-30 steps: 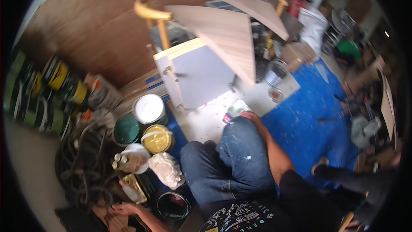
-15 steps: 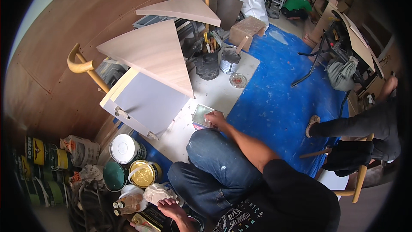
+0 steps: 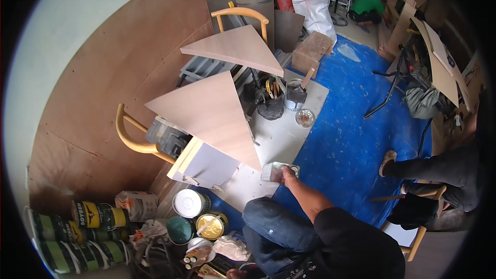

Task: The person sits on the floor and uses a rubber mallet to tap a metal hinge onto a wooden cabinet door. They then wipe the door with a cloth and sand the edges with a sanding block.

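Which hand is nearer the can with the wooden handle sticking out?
Right. The right hand is below the can in the picture; the left hand is much farther down, at the bottom edge.

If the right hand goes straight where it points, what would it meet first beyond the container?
Beyond the container, the right hand would probably meet the nearer wooden panel, though depth is unclear.

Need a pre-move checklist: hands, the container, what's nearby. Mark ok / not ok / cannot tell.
1. Right hand touching the rectangular container: ok.
2. Container's contents visible: cannot tell, too blurred.
3. Left hand fully in view: not ok, cut off by the lower edge.
4. Metal can with wooden handle sticking out, upright: ok.
5. Co-worker's foot apart from the container: ok, on the blue sheet.
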`<control>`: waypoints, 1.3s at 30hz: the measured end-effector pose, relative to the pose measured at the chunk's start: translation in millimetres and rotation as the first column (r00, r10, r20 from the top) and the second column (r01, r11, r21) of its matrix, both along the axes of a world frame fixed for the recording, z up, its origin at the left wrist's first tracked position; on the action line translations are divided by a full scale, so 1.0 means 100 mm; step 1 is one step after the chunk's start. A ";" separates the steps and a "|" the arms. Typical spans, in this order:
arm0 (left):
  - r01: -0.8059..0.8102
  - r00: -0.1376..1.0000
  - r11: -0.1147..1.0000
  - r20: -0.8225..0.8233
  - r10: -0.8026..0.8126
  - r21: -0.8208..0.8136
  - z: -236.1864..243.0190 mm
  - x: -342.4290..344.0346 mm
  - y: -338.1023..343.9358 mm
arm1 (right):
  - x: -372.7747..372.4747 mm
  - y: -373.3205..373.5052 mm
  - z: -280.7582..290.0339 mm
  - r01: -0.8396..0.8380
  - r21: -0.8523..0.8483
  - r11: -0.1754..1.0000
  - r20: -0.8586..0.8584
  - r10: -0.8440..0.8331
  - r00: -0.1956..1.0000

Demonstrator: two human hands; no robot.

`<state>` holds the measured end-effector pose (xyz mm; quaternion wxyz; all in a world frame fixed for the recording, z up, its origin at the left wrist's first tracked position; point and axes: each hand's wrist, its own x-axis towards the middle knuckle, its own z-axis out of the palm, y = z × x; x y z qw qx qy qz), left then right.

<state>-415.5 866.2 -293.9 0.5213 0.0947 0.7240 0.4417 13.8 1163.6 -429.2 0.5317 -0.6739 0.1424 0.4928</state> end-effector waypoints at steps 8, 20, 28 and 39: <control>0.305 0.949 0.929 0.151 -0.277 -0.209 1.47 0.48 -0.28 | 0.98 -1.51 0.96 -0.361 -0.383 0.851 0.364 0.497 0.787; 0.657 0.748 0.740 0.000 -0.664 0.142 3.31 0.16 -0.37 | 1.38 -2.68 4.49 -0.524 -0.495 0.693 0.475 0.721 0.504; 0.828 0.504 0.545 0.250 -0.827 0.131 4.90 2.38 0.81 | 1.43 -2.81 5.61 -0.436 -0.150 0.887 0.548 0.442 0.711; 0.947 0.264 0.267 0.041 -0.964 0.179 4.67 4.72 1.56 | 1.83 -2.29 6.22 -0.694 -0.151 0.704 0.464 0.670 0.579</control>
